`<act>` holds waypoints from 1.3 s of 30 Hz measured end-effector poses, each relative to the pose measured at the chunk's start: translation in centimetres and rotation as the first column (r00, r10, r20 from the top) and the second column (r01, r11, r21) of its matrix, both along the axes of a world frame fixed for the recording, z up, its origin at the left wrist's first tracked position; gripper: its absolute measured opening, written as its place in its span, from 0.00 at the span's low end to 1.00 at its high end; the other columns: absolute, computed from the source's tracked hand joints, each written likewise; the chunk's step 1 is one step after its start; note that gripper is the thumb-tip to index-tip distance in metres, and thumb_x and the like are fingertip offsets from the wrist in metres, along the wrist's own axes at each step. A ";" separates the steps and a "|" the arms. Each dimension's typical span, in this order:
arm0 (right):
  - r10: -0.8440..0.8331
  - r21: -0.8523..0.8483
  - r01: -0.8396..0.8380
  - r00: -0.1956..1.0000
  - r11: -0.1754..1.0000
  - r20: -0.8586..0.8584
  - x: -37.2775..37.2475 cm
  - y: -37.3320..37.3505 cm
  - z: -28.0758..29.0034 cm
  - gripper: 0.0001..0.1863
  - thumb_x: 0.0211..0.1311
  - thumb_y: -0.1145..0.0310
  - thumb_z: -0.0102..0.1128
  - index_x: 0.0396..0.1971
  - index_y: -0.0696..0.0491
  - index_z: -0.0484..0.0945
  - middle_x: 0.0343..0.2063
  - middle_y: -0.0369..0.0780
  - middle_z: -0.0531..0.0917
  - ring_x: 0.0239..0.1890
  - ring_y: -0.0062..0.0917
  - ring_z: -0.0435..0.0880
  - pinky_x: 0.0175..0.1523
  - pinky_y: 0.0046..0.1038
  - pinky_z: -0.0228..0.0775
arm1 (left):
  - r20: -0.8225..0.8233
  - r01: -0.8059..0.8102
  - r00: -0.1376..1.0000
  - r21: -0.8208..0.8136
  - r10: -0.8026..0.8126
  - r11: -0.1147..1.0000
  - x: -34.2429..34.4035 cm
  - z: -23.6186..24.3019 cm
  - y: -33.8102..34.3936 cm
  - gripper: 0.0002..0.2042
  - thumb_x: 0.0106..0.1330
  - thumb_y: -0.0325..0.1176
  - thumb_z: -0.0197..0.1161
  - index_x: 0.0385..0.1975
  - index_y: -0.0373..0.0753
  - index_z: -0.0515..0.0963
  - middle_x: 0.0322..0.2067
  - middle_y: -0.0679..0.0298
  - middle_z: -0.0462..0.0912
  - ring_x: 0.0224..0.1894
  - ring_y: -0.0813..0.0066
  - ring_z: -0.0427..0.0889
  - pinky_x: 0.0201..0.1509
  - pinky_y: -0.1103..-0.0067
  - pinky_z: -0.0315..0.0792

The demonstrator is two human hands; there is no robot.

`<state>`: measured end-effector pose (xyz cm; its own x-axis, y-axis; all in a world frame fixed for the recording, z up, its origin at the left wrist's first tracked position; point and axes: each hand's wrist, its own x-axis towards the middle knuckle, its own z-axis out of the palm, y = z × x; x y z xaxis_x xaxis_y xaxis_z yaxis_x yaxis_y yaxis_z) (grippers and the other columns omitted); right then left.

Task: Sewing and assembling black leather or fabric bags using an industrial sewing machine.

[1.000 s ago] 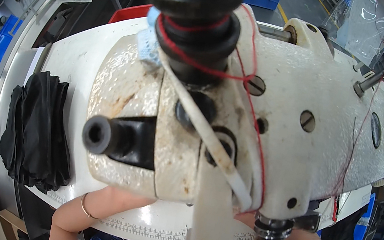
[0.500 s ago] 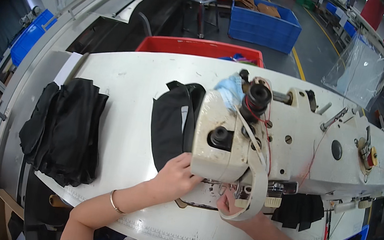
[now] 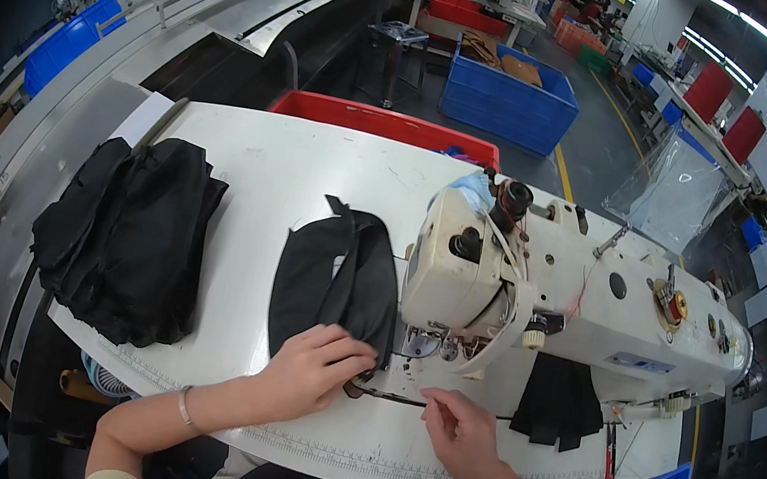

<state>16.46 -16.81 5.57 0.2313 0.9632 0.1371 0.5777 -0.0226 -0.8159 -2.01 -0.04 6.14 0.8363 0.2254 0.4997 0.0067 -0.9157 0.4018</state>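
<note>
My left hand [image 3: 318,371], fingers curled, grips the lower edge of a black fabric piece [image 3: 327,276] lying left of the white sewing machine [image 3: 452,282]. My right hand [image 3: 457,435] is closed in a pinch just below the needle area [image 3: 427,343]; what it holds, if anything, is too small to make out. A cream strap [image 3: 498,345] hangs down the machine's front, and red thread winds over its top.
A stack of black cloth [image 3: 130,238] lies at the left. More black pieces [image 3: 559,401] and red-handled snips [image 3: 612,450] lie under the machine arm. Beyond the table [image 3: 262,148] are a red bin [image 3: 388,121], a blue crate [image 3: 509,98] and other machines.
My view has pulled back from close over the machine, showing more workshop. My right hand has come out from behind the strap toward the front edge; my left hand has shifted leftward off the machine head.
</note>
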 end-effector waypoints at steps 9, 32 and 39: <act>0.272 0.393 -0.330 0.942 0.858 0.197 -5.4 0.1 0.4 0.17 0.48 0.79 0.64 0.41 0.59 0.77 0.38 0.42 0.76 0.28 0.23 0.79 0.29 0.22 0.73 | 0.001 0.009 1.000 -0.127 -0.009 0.992 -6.7 3.0 -6.7 0.16 0.41 0.24 0.67 0.34 0.40 0.79 0.37 0.67 0.78 0.32 0.71 0.71 0.35 0.79 0.66; 0.156 0.568 -0.338 0.926 0.751 0.344 -6.5 -2.0 1.3 0.12 0.46 0.80 0.62 0.35 0.63 0.78 0.39 0.47 0.78 0.30 0.28 0.83 0.31 0.20 0.77 | -0.043 0.001 0.998 -0.690 -0.043 0.724 -7.2 4.8 -6.7 0.11 0.53 0.24 0.67 0.37 0.38 0.82 0.20 0.67 0.67 0.24 0.75 0.64 0.29 0.80 0.57; 0.131 0.559 -0.305 0.935 0.771 0.330 -6.7 -2.6 1.2 0.14 0.45 0.81 0.62 0.36 0.62 0.77 0.38 0.45 0.77 0.29 0.26 0.81 0.30 0.19 0.76 | -0.076 -0.031 0.993 -0.905 -0.088 0.425 -7.2 5.0 -6.4 0.07 0.60 0.25 0.62 0.37 0.35 0.80 0.22 0.67 0.69 0.25 0.81 0.65 0.29 0.84 0.58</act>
